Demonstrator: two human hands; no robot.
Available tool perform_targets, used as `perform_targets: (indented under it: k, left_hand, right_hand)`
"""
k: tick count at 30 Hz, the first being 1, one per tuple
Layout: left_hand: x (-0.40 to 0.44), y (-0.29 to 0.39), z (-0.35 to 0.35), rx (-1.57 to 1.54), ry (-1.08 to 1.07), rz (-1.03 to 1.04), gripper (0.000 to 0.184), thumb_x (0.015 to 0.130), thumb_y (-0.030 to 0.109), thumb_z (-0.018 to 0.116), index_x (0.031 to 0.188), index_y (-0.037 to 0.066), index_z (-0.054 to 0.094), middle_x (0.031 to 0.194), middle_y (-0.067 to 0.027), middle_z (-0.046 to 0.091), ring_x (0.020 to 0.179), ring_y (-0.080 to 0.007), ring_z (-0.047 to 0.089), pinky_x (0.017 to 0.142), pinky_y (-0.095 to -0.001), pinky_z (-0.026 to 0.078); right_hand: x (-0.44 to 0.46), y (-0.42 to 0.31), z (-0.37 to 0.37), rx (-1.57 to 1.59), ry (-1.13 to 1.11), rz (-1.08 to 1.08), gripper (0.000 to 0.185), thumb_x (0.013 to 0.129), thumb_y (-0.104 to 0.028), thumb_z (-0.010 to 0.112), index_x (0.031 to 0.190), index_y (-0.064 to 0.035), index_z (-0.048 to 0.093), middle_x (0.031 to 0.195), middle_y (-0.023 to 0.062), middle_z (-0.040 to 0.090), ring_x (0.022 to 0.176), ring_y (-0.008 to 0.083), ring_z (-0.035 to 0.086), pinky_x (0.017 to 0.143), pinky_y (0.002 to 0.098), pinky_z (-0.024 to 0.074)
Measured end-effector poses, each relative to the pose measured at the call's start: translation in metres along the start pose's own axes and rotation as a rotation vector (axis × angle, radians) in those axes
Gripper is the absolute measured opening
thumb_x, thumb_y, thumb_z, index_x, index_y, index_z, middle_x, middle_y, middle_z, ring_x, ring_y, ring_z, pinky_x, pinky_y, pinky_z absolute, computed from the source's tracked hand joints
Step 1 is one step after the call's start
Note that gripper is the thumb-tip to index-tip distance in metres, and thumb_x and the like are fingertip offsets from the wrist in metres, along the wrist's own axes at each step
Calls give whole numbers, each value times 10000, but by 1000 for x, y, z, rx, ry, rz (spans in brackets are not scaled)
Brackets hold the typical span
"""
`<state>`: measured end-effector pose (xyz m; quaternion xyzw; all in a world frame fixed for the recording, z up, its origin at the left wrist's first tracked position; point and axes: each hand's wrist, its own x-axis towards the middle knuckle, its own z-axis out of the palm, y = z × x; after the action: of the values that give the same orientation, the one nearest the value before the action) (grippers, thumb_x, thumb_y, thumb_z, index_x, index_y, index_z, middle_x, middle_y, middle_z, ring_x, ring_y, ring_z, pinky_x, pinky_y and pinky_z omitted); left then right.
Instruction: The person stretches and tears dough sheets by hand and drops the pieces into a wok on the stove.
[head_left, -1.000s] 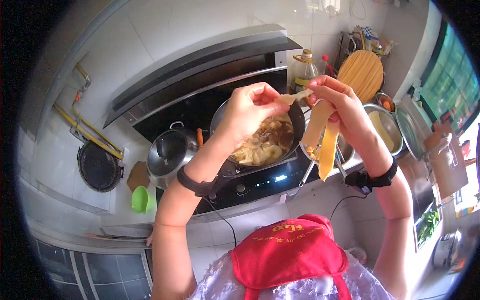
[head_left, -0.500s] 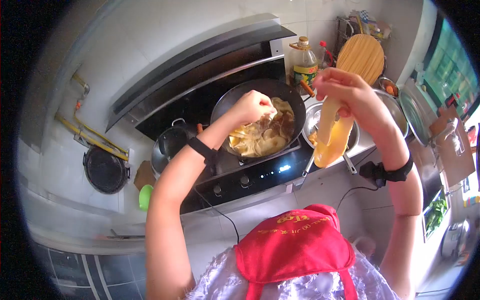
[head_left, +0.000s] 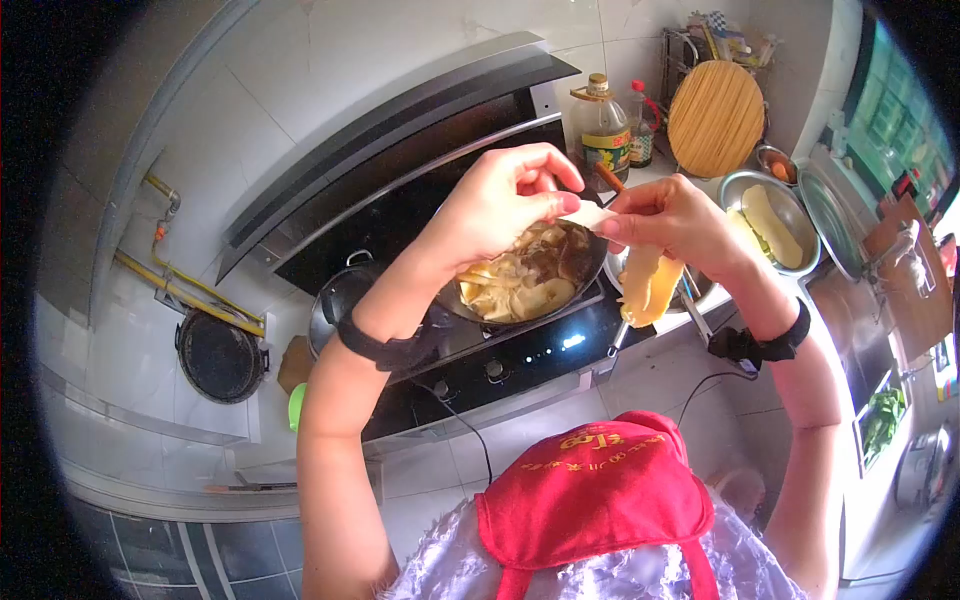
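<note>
Over the right side of the wok (head_left: 602,262), my left hand (head_left: 515,200) pinches one end of a pale dough strip (head_left: 588,214). The other end is between the fingertips of my right hand (head_left: 665,225). A longer yellowish dough piece (head_left: 652,288) hangs down from my right hand, above a metal bowl with metal handles beneath it. Inside the wok, flat dough pieces (head_left: 530,290) lie in brown broth. More long dough pieces (head_left: 771,222) rest in a steel bowl (head_left: 808,262) at the right.
An oil bottle (head_left: 606,135), a red-capped bottle (head_left: 641,125) and a round wooden board (head_left: 715,118) stand behind. Left of the wok is a lidded pot (head_left: 335,295). A glass lid (head_left: 832,222) leans at the right. The stove's control panel (head_left: 535,360) faces me.
Half a second ago my left hand was lower over the wok, apart from my right. It has since risen to meet my right hand at the strip. The hanging dough has shifted slightly.
</note>
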<state>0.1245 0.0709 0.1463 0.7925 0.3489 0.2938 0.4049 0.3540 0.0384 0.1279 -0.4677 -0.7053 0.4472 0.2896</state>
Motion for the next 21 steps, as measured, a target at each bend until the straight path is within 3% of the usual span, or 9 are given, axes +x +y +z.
perform_targets:
  k: [3, 4, 10, 13, 16, 19, 20, 21]
  left_hand:
    - [-10, 4, -7, -55, 13, -65, 97, 899, 134, 669, 969, 81, 626, 808, 55, 606, 691, -5, 502, 579, -168, 381]
    - [-12, 6, -8, -138, 51, -100, 86, 876, 76, 688, 937, 44, 637, 741, 36, 569, 709, -32, 528, 655, -196, 427]
    - [-19, 4, -19, -99, 128, -82, 56, 871, 43, 677, 910, 34, 637, 791, 21, 613, 739, -37, 551, 664, -195, 445]
    - [-13, -6, -24, 46, 128, -98, 42, 862, 15, 665, 900, 19, 646, 785, 7, 634, 728, -46, 562, 668, -208, 460]
    - [0, -47, -29, 194, -16, -142, 78, 860, 39, 660, 935, 21, 657, 824, -6, 665, 769, -81, 602, 707, -235, 486]
    - [12, -98, -17, 418, -27, -163, 80, 806, 22, 656, 882, 21, 681, 779, -78, 695, 747, -141, 658, 707, -290, 519]
    - [15, -111, -12, 524, -47, -136, 90, 786, 31, 661, 871, 24, 688, 784, -99, 700, 748, -176, 670, 708, -309, 525]
    - [18, -126, -8, 630, -66, -107, 99, 766, 41, 665, 860, 28, 694, 789, -120, 705, 749, -211, 682, 709, -329, 531]
  right_hand:
    - [0, -1, -3, 12, -36, 21, 315, 879, -366, 696, 918, -55, 730, 787, 2, 691, 649, 46, 557, 550, 213, 430]
    - [0, -1, -4, 22, -51, 27, 317, 879, -371, 697, 921, -59, 732, 790, -1, 692, 644, 45, 553, 545, 216, 428]
    - [9, 8, -1, 116, -51, 23, 292, 889, -345, 685, 947, -63, 734, 752, -30, 662, 607, 31, 510, 491, 206, 375]
    - [9, 6, 2, 42, -2, -21, 278, 899, -293, 666, 1024, -48, 711, 783, -15, 656, 599, 24, 504, 478, 201, 373]
    - [5, 5, -1, 172, 17, 6, 287, 902, -242, 646, 1090, -27, 675, 850, 15, 669, 561, 37, 499, 465, 204, 387]
    - [3, 2, -10, 212, -37, 46, 280, 897, -229, 639, 1105, -43, 668, 859, 10, 678, 597, 21, 533, 468, 171, 394]
    - [6, 9, -9, 251, -13, -1, 260, 906, -197, 628, 1078, -3, 649, 851, 35, 668, 509, 60, 510, 441, 201, 393]
    - [6, 10, -9, 266, -16, -6, 250, 907, -193, 626, 1071, -5, 649, 849, 33, 667, 515, 59, 519, 446, 202, 394]
